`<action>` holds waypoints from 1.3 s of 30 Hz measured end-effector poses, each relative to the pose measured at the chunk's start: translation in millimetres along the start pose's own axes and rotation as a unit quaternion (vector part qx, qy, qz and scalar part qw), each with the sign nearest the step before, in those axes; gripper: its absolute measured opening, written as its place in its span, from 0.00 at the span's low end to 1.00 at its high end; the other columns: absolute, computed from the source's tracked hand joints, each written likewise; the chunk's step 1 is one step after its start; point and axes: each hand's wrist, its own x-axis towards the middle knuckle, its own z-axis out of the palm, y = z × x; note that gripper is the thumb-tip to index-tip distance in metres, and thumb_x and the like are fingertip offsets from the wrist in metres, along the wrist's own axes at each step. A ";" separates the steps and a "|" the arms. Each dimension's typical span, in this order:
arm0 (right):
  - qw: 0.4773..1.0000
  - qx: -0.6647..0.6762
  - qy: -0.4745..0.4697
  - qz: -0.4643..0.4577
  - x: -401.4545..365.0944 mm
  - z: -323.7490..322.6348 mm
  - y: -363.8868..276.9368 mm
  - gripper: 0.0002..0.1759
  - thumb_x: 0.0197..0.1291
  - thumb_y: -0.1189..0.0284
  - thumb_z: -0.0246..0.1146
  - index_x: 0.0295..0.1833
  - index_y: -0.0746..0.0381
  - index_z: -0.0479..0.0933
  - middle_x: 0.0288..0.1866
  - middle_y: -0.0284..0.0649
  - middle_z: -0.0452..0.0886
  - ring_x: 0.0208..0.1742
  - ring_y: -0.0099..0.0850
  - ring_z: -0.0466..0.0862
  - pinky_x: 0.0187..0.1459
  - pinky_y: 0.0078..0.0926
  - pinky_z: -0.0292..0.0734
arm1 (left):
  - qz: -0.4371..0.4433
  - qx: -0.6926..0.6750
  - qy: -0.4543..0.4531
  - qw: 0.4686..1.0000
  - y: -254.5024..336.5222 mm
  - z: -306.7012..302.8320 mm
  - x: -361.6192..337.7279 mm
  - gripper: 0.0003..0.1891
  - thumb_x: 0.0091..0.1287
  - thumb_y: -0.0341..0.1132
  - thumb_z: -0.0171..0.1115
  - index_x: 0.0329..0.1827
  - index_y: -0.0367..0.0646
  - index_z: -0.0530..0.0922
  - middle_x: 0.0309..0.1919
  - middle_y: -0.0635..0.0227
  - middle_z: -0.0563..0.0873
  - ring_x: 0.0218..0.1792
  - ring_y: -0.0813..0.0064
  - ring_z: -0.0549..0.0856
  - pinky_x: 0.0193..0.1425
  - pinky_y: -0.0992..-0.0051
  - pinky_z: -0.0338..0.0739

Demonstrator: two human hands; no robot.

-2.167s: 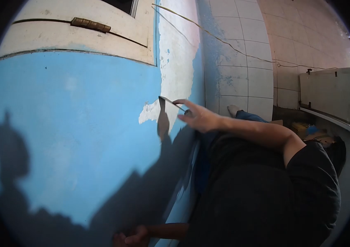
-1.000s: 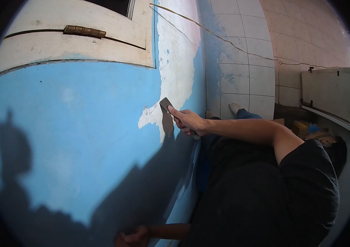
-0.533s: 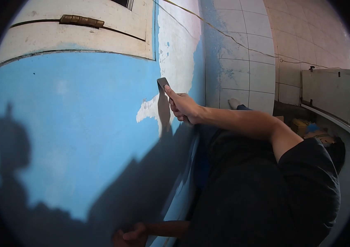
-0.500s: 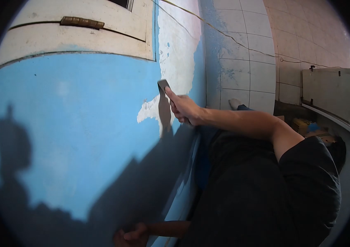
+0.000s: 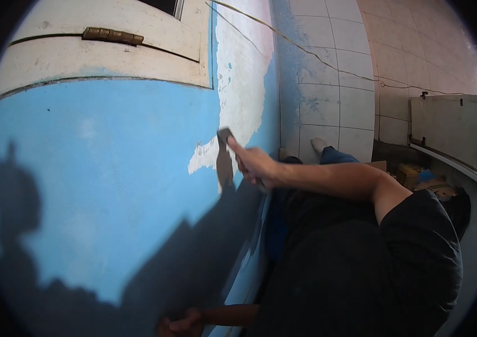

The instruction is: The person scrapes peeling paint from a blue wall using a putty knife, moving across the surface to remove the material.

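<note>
Holds a flat grey metal scraper (image 5: 225,135) at a ragged white patch (image 5: 241,98) in the sky-blue wall (image 5: 109,146)
Lays the right hand's (image 5: 255,164) thumb along it, with fingers wrapped beneath; curls the left hand (image 5: 181,324) in shadow at near left, too dark to tell whether holding anything

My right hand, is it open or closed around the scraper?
Closed: the right hand has its fingers curled in and thumb laid along the scraper, whose flat end sticks out past the grip.
</note>
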 end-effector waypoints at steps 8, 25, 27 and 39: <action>0.999 0.003 -0.028 0.032 -10.9 7.1 5.2 0.33 0.65 0.32 0.47 0.26 0.49 0.57 0.20 0.24 0.55 0.18 0.17 0.56 0.19 0.20 0.57 | -0.008 0.001 0.007 1.000 4.2 3.7 2.3 0.19 0.76 0.41 0.52 0.27 0.40 0.72 0.25 0.65 0.76 0.25 0.69 0.73 0.35 0.68 0.69; 0.999 -0.010 -0.038 0.017 -20.5 13.4 -0.7 0.33 0.65 0.32 0.47 0.27 0.50 0.58 0.20 0.24 0.55 0.18 0.17 0.55 0.18 0.19 0.57 | 0.072 0.003 0.004 0.997 -23.0 -8.9 -5.3 0.16 0.73 0.34 0.54 0.28 0.33 0.79 0.26 0.55 0.82 0.28 0.59 0.81 0.35 0.62 0.77; 0.999 -0.014 -0.044 0.019 -12.4 7.8 -2.2 0.33 0.65 0.31 0.47 0.27 0.50 0.58 0.20 0.24 0.55 0.18 0.16 0.55 0.18 0.19 0.56 | 0.077 0.005 0.002 0.997 -24.2 -12.0 -5.9 0.16 0.73 0.34 0.54 0.28 0.33 0.79 0.26 0.55 0.82 0.28 0.59 0.81 0.35 0.62 0.77; 0.999 -0.025 -0.046 -0.001 -20.0 17.1 0.8 0.34 0.63 0.30 0.47 0.28 0.51 0.60 0.19 0.24 0.55 0.17 0.16 0.56 0.18 0.18 0.57 | 0.078 -0.026 0.020 0.996 -23.8 -7.1 -6.5 0.16 0.72 0.34 0.55 0.27 0.33 0.78 0.24 0.55 0.81 0.26 0.60 0.81 0.34 0.63 0.77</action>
